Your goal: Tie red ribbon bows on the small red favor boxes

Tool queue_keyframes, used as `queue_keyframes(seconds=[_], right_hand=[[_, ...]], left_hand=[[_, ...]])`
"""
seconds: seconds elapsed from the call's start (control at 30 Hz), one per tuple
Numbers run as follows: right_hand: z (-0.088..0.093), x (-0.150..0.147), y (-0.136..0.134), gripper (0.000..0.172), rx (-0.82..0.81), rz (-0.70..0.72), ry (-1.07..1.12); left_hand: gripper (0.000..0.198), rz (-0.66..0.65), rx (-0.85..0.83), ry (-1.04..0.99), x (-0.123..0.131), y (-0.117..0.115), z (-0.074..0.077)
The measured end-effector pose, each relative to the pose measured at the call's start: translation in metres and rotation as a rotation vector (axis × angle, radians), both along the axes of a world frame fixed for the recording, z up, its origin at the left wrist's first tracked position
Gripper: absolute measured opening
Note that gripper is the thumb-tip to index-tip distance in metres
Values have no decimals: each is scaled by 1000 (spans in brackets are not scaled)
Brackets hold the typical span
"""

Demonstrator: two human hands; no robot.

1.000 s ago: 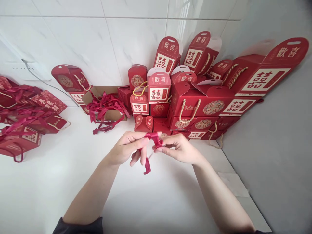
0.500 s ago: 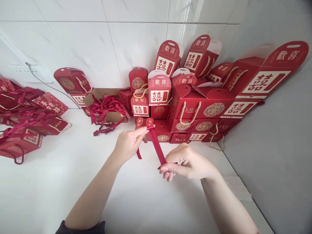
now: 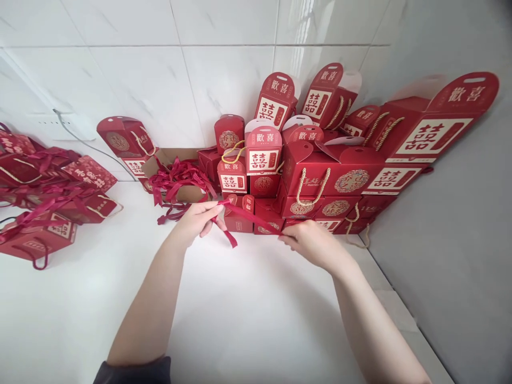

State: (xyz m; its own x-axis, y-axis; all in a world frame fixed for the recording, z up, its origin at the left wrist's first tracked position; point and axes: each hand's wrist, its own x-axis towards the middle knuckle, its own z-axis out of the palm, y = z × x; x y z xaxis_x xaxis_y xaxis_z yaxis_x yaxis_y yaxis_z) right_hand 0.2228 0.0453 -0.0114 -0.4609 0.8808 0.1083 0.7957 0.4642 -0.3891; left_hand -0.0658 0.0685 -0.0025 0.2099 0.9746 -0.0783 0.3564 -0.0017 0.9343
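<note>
A dark red ribbon point(image 3: 245, 212) is stretched taut between my two hands above the white table point(image 3: 248, 320). My left hand point(image 3: 199, 217) pinches its left part, and a short tail hangs down below the fingers. My right hand point(image 3: 307, 240) is closed on the ribbon's other end. The ribbon runs just in front of a small red gift box point(image 3: 239, 212) at the foot of the pile.
A tall pile of red gift boxes point(image 3: 320, 154) with rope handles fills the back right corner against the tiled wall. A brown carton of loose red ribbons point(image 3: 176, 178) stands left of it. More red boxes tied with ribbons point(image 3: 44, 197) lie at the far left.
The bunched ribbon has been pulled out straight. My hands moved apart and away from me toward the boxes, my right hand dipping first, then rising level with my left.
</note>
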Motion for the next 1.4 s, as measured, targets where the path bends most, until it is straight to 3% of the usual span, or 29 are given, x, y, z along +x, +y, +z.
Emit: queue_keyframes(seconds=[0.1,0.17,0.23,0.3,0.37,0.47,0.5,0.6,0.7,0.8,0.9,1.0,1.13,1.27,1.4], right_hand=[[1,9,2,20,152,-215,196],[2,12,2,24,296,-335,474],[5,15,1,26,477,-436,758],[8,20,3,25,656,-514,981],[14,29,5,22,823,-566,1129],[22,51,4,21,980,-594,1105],[24,59,1,26,960,-593,989],[28,81,-13,48,687,-538,388],[31,87,-27,45,578,-454,112],[36,70,-38,39,495,-262,294],[37,32,-42,28,303,19,493],[28,-6,-36,45,120,201,525],[6,-30,-21,20,-114,290,753],[-4,-32,-16,15,-272,308,899],[-4,-35,-20,12,-310,254,919]], left_hand=[[52,-333,-223,-166,-7,-15,14],[70,-572,-359,-222,-7,-25,21],[72,-715,-436,-231,-5,-29,25],[57,-747,-469,-191,-4,-29,27],[36,-696,-468,-137,-7,-25,25],[27,-600,-424,-118,-10,-20,21],[28,-572,-411,-132,-10,-19,19],[31,-468,-362,-194,-5,-19,16],[35,-389,-299,-247,6,-21,14],[34,-339,-281,-318,16,-26,16],[29,-293,-296,-385,27,-31,18],[29,-345,-348,-422,36,-37,18],[31,-432,-404,-427,42,-41,18],[32,-440,-399,-444,43,-41,21],[34,-403,-368,-478,41,-46,25]])
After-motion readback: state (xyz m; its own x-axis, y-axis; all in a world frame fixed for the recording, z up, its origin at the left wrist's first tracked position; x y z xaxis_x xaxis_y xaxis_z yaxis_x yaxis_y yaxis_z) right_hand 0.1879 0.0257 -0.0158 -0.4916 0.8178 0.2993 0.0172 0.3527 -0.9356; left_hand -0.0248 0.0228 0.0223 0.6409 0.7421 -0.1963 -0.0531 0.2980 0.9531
